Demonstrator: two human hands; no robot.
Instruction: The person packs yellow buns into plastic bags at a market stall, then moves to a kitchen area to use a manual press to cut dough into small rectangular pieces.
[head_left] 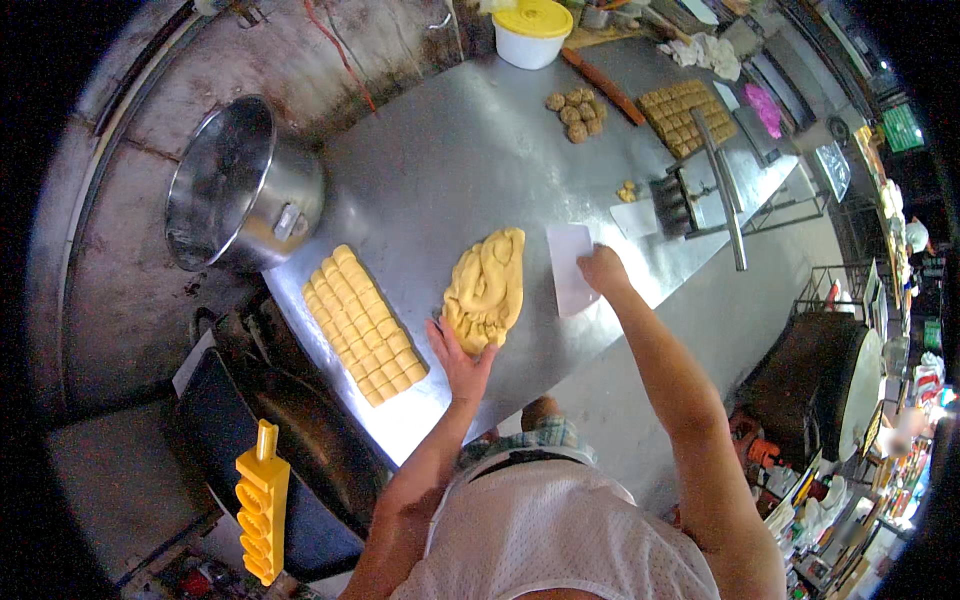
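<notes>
The right grip [603,270] was closed on the right-hand side of a white flat scraper [570,272], pinching it, though the undersides of the fingers were hidden; whether the scraper touched the metal below, I could not tell. The left grip [464,368] was spread, thumb and fingers apart, touching the near end of a large folded lump of yellow dough [488,285]. The lump lay on the steel desk [420,170], toward its left end and somewhat back from the near edge, with the scraper just to its right and apart from it. To the left, along the desk's left edge, sat a block of pale cut dough pieces [365,325], set close together in rows. A big steel bowl [245,190] was tipped at the far left corner. Rightward along the near edge were a white sheet [635,218], small yellow bits [627,190] beside it, and a metal frame with long bars [717,190]. Toward the far edge stood a white tub [530,42] with a yellow lid; near it were a brown bar [603,87], a cluster of brownish balls [577,115] and a tan block of pieces [688,115]. Beyond the left edge, off the desk, was a yellow mould [262,505] with hollows.
</notes>
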